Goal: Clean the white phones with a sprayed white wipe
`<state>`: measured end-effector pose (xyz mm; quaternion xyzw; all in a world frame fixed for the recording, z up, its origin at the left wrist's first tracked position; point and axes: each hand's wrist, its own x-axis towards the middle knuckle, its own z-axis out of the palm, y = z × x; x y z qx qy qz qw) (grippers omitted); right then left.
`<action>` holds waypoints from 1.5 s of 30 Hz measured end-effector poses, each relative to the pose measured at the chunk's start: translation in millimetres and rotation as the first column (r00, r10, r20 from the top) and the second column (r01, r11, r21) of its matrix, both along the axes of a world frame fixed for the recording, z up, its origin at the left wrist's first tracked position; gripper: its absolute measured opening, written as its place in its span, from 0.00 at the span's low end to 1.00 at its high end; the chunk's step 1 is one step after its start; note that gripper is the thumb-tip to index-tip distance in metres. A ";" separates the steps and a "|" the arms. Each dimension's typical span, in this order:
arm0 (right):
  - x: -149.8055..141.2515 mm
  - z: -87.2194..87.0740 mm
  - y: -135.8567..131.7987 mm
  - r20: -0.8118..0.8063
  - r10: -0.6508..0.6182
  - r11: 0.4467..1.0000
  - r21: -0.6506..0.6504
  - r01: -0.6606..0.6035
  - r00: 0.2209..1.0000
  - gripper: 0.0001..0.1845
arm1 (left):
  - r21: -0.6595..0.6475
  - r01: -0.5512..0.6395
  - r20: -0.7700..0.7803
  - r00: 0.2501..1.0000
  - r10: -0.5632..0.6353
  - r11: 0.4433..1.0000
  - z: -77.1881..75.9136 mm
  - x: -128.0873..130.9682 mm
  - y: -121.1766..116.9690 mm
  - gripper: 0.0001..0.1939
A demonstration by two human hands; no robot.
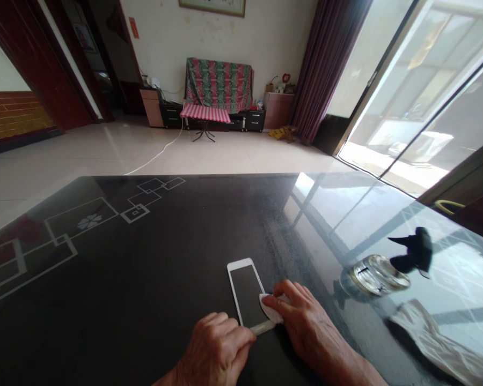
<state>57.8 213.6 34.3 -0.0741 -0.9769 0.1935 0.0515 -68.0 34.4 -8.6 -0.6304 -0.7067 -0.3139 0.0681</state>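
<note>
A smartphone point(247, 292) with a white frame and a dark screen lies face up on the glossy black table point(165, 262). At its lower left corner, my left hand point(221, 346) is closed, with thumb and curled fingers gripping the phone's bottom edge. My right hand point(308, 321) pinches a small white cloth point(271, 307) and presses it against the lower right side of the phone. The cloth covers part of the screen's edge there. Its far end is hidden under my fingers.
On the right stands a clear spray bottle point(380, 276) with a black trigger head point(416, 252). Closer to me lies a crumpled pale cloth point(438, 340). Window light reflects off the table's right side. Across the floor is a small table with a red-checked top point(205, 112).
</note>
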 end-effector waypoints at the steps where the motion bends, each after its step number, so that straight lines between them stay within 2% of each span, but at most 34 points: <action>1: -1.9 0.2 0.7 -0.004 -0.002 1.000 -0.003 0.002 1.000 0.21 | 0.010 -0.004 0.012 1.000 0.004 1.000 -1.0 -0.6 0.7 0.10; 6: -15.3 1.3 4.2 -0.024 0.003 1.000 0.003 -0.003 1.000 0.21 | 0.036 -0.034 0.061 0.998 0.032 0.999 -3.7 -3.9 3.5 0.11; 15: -36.8 1.4 11.1 -0.053 0.021 1.000 0.023 -0.019 0.998 0.22 | -0.018 -0.110 0.087 0.990 0.111 0.994 0.9 -5.7 8.2 0.11; 23: -16.6 3.2 2.1 -0.015 0.008 1.000 0.005 -0.008 1.000 0.19 | -0.021 -0.071 0.040 0.997 0.072 0.997 -1.6 -9.1 9.2 0.12; 31: 1.1 -3.1 -1.3 0.011 0.057 0.998 -0.014 -0.057 0.998 0.19 | -0.012 -0.062 0.007 0.998 0.062 0.998 -5.3 -10.6 7.9 0.12; 38: -24.2 -4.4 17.0 -0.030 0.049 0.999 0.007 -0.049 0.998 0.20 | -0.030 -0.034 -0.009 0.999 0.033 0.999 -2.7 -12.4 8.1 0.11; 45: -58.2 -9.1 43.9 -0.085 0.055 0.996 0.078 -0.048 0.995 0.20 | 0.024 -0.026 -0.037 0.999 0.027 0.999 -3.1 -15.1 9.7 0.11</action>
